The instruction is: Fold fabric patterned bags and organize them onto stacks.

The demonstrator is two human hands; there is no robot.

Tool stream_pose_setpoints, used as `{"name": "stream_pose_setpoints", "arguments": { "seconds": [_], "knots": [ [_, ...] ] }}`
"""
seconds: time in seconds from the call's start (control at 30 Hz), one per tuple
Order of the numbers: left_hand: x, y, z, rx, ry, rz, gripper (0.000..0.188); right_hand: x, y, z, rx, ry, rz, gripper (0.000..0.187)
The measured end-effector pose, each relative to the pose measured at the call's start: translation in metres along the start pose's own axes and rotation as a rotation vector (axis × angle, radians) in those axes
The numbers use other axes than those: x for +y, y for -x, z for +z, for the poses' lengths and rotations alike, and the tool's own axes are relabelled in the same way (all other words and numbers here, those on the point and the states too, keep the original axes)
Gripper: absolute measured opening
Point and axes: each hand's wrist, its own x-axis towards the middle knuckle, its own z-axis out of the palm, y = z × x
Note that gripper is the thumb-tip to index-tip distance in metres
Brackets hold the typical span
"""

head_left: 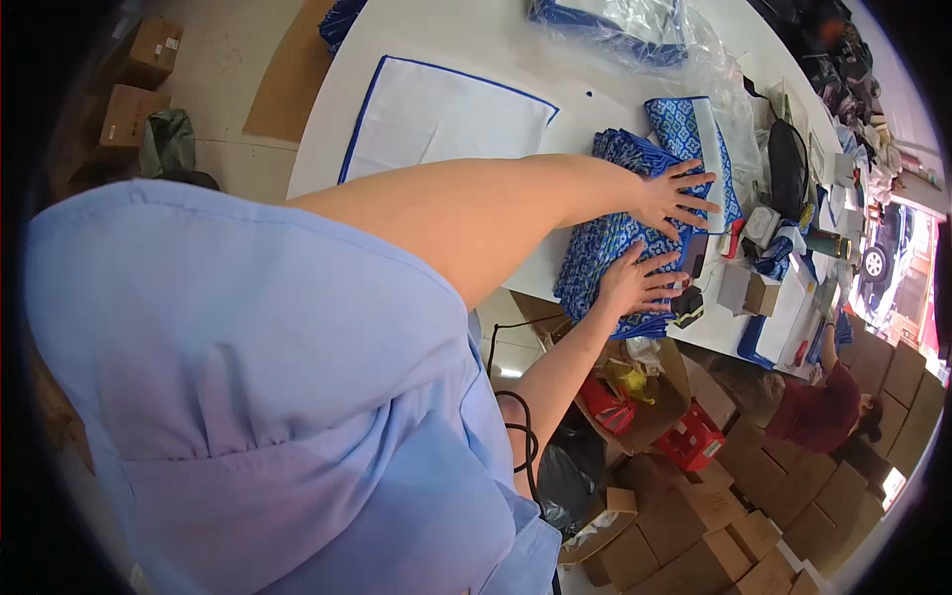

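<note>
Both my hands lie with fingers spread on a thick stack of folded blue patterned cloths point(605, 243) near the table's edge. My left hand point(674, 201) rests on the far part of the stack, its fingertips reaching toward a folded blue patterned cloth with a pale band point(709, 149). Closer to the edge, my right hand point(640, 281) presses flat on the same stack. Neither hand grips anything. A white cloth with blue edging point(441, 114) is spread flat on the table to the left, beyond my left forearm.
Clear plastic wrap point(684, 40) covers more cloths at the far side of the white table point(327, 129). A black pouch point(788, 169), a dark bottle point(828, 244) and a small box point(762, 295) stand to the right. Cardboard boxes point(694, 506) fill the floor; another person point(818, 407) works farther off.
</note>
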Motion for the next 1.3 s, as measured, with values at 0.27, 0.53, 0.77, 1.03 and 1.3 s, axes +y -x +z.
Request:
{"name": "stream_pose_setpoints", "arguments": {
  "seconds": [0.27,0.53,0.77,1.03,1.3],
  "knots": [
    [0.053,0.021,-0.097,0.068,-0.116,-0.177,0.045,-0.008,0.017,-0.042,0.147,0.023,-0.131,0.06],
    [0.07,0.281,-0.223,-0.406,0.04,-0.374,0.051,-0.024,0.113,-0.048,-0.118,-0.44,-1.032,0.051],
    [0.112,0.377,-0.269,-0.5,-0.11,-0.686,0.047,-0.004,0.125,0.039,-0.263,-0.391,-1.08,0.049],
    [0.118,0.381,-0.25,-0.096,0.107,-0.947,0.021,-0.006,0.115,0.042,-0.194,-0.394,-1.194,0.029],
    [0.099,0.356,-0.256,0.175,0.259,-1.29,0.018,-0.018,0.096,0.046,-0.76,-1.087,-0.559,0.015]
  ]
}}
